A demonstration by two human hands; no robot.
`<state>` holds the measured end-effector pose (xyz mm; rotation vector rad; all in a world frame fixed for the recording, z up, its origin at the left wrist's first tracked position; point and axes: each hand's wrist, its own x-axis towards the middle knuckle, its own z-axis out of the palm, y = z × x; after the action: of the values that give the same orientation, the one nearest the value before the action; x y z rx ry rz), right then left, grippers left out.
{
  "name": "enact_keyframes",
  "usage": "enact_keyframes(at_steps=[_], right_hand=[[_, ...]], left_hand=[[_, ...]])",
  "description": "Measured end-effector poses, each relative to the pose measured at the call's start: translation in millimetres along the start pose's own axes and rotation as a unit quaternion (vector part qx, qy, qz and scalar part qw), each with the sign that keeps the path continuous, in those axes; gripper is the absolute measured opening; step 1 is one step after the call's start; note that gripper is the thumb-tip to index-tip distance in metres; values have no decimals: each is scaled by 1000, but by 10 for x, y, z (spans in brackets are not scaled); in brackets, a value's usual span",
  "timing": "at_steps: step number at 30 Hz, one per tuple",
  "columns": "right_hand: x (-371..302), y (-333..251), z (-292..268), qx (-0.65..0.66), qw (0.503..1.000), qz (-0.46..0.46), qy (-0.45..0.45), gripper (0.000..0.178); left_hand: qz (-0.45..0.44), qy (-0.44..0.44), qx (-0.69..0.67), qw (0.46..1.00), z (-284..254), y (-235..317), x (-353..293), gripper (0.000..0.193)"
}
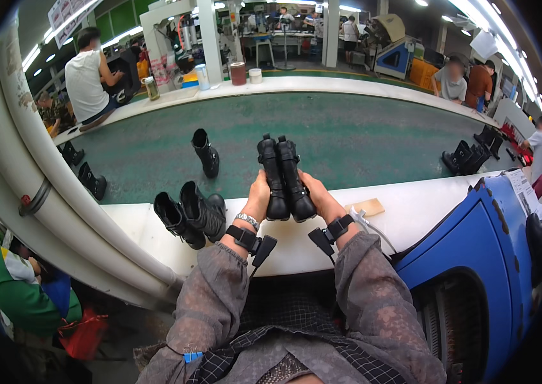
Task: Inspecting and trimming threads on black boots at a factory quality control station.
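Observation:
Two black buckled boots lie side by side between my hands, toes toward me and shafts pointing away. My left hand point(257, 197) is closed around the outer side of the left boot point(272, 179). On the other side, my right hand point(318, 195) grips the right boot point(294, 182). The thumbs and fingertips are partly hidden by the boots. To the left of my left hand, a black boot point(178, 221) and a laced black boot point(204, 210) stand together on the white ledge point(136, 221).
A green conveyor belt point(348, 141) runs across ahead, bearing a single boot point(206, 153) and more boots point(466, 157) at the right. A tan block point(367, 207) lies on the ledge. White pipes point(60, 166) flank the left, a blue machine point(469, 256) the right. Several people work around.

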<state>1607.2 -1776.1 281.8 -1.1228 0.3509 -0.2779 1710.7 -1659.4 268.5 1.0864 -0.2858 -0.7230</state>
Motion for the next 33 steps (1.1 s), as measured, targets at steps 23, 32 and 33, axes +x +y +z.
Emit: enact_keyframes(at_steps=[23,32,33], right_hand=[[-1633,631,446,-310,857,-371,179,113],[-539,-22,332,-477,779,-359,189,61],[-419,-154,269,-487,783,-344,176,51]], left_hand=[[314,18,393,864,-361,-761,-1407,47],[333,140,474,803,-1035,-679,-1348,26],[333,138,473,804,-1034,-674,-1333,26]])
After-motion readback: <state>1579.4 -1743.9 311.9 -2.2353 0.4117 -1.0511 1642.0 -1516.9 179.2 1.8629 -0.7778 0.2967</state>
